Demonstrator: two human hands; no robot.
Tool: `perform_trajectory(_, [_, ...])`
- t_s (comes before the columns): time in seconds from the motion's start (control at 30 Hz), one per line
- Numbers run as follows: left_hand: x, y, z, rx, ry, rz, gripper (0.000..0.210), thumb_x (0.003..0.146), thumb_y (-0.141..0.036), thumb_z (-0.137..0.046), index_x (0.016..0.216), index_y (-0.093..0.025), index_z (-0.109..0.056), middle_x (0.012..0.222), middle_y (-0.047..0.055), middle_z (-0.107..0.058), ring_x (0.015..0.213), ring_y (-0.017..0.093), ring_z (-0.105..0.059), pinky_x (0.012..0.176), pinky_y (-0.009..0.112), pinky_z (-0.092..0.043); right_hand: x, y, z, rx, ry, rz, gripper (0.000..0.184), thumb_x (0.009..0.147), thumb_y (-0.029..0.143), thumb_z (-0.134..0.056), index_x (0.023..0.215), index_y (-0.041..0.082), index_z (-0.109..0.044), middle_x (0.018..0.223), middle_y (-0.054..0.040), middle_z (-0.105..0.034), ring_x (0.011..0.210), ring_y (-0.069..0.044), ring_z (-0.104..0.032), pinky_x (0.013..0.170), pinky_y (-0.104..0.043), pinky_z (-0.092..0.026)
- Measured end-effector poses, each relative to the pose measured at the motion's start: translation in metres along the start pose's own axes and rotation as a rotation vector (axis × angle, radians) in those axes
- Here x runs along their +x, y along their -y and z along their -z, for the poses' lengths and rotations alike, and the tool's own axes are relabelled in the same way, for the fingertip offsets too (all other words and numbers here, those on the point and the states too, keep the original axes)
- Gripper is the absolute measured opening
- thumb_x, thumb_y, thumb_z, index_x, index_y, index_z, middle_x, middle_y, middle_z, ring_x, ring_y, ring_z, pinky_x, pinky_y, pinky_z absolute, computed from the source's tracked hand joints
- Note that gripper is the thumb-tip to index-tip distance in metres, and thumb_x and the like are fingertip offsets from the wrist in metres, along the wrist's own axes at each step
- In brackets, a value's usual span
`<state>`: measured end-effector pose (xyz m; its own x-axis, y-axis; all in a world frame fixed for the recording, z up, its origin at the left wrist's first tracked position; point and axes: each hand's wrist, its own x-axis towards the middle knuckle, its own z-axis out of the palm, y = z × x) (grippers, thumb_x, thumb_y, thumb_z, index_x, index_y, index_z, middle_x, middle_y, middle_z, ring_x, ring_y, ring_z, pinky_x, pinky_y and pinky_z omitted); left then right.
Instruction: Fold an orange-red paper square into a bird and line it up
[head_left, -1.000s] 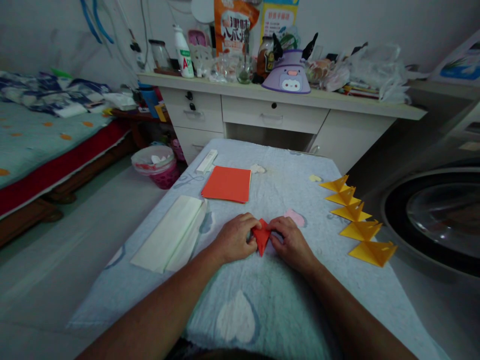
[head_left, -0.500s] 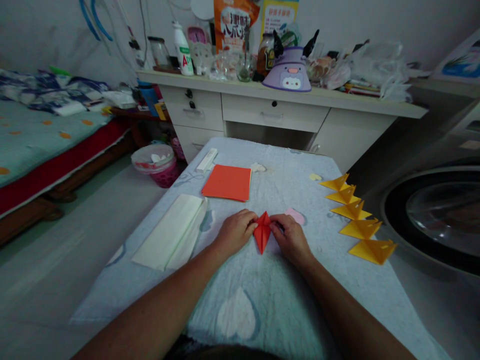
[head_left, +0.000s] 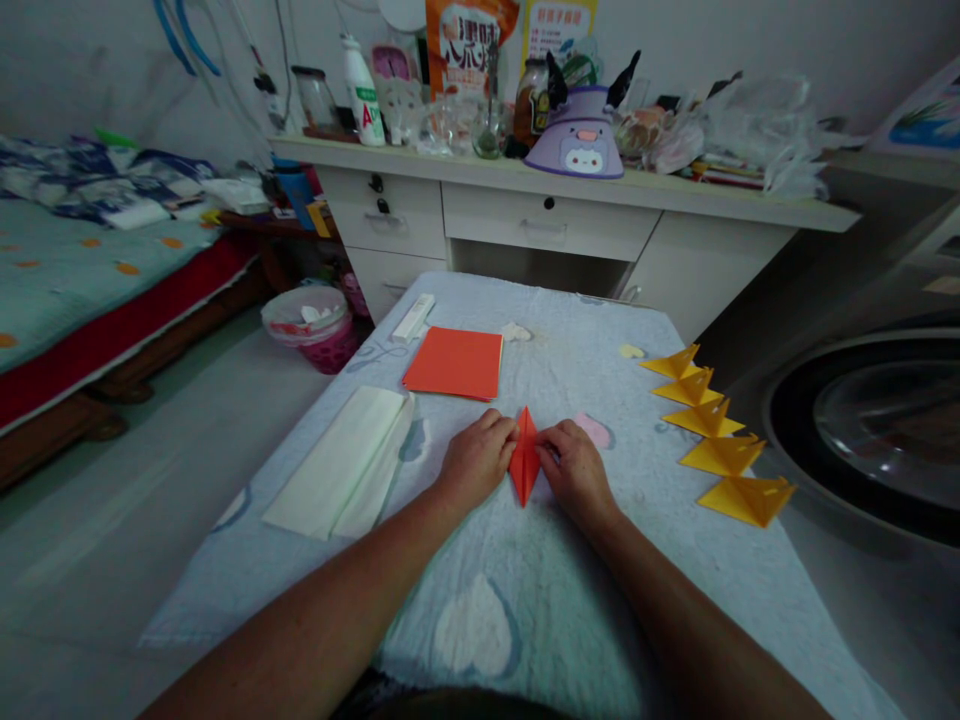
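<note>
- Head view: a red, diamond-shaped folded paper (head_left: 525,460) sits between both hands on the table draped in pale-blue cloth (head_left: 480,545).
- Grip: left hand (head_left: 476,460) and right hand (head_left: 581,465) each pinch one side edge.
- Folding seems the step in hand; the next move likely calls for aligned edges and firm creasing.
- Beyond: stacked square orange-red paper sheets (head_left: 454,362); rightward, a row of yellow folded-paper pieces (head_left: 705,418).

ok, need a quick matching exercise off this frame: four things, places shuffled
Things
1. Folded red paper
2. Square paper stack
3. Yellow folded papers
4. Purple visor

Places
A. On the white desk
B. In a row near the right edge of the cloth-covered table
C. Between the left hand and right hand
D. Next to the slim white box

Pairs: 1-C, 2-D, 3-B, 4-A
</note>
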<state>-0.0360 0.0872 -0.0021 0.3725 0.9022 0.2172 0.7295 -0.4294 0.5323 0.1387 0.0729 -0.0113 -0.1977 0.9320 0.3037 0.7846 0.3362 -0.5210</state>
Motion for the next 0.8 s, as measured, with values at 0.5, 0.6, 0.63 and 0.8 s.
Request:
perform_trajectory(0.5, [-0.017, -0.012, 0.003, 0.393, 0.134, -0.241, 0.014, 0.094, -0.018, -0.051, 0.103, -0.016, -0.063, 0.098, 0.005, -0.066, 0.092, 0.022, -0.057, 0.082, 0.035, -0.049, -0.015, 0.010, 0.012, -0.264, 0.146, 0.180, 0.039, 0.084, 0.002, -0.049, 0.113, 0.018, -0.069, 0.106, -0.0108, -0.065, 0.090, -0.024, -0.050, 0.081, -0.037, -0.041])
perform_trajectory(0.6, [-0.021, -0.015, 0.002, 0.445, 0.139, -0.264, 0.016, 0.094, -0.016, -0.051, 0.106, -0.015, -0.061, 0.099, 0.006, -0.066, 0.094, 0.022, -0.057, 0.080, 0.036, -0.049, -0.018, 0.009, 0.013, -0.320, 0.174, 0.200, 0.041, 0.085, 0.003, -0.050, 0.119, 0.019, -0.067, 0.110, -0.0109, -0.065, 0.090, -0.025, -0.049, 0.079, -0.038, -0.039])
perform_trajectory(0.63, [-0.022, -0.016, 0.002, 0.464, 0.132, -0.269, 0.017, 0.094, -0.016, -0.051, 0.107, -0.015, -0.061, 0.100, 0.006, -0.066, 0.094, 0.023, -0.057, 0.079, 0.036, -0.048, -0.018, 0.009, 0.014, -0.338, 0.184, 0.206, 0.041, 0.086, 0.004, -0.051, 0.120, 0.020, -0.067, 0.112, -0.0109, -0.065, 0.091, -0.026, -0.049, 0.079, -0.039, -0.039])
perform_trajectory(0.8, [-0.027, -0.016, -0.003, 0.518, 0.113, -0.283, 0.019, 0.094, -0.014, -0.048, 0.109, -0.016, -0.061, 0.102, 0.007, -0.064, 0.096, 0.023, -0.056, 0.078, 0.037, -0.047, -0.019, 0.011, 0.021, -0.364, 0.212, 0.228, 0.038, 0.087, 0.008, -0.053, 0.120, 0.021, -0.067, 0.117, -0.0109, -0.066, 0.097, -0.029, -0.050, 0.083, -0.043, -0.037])
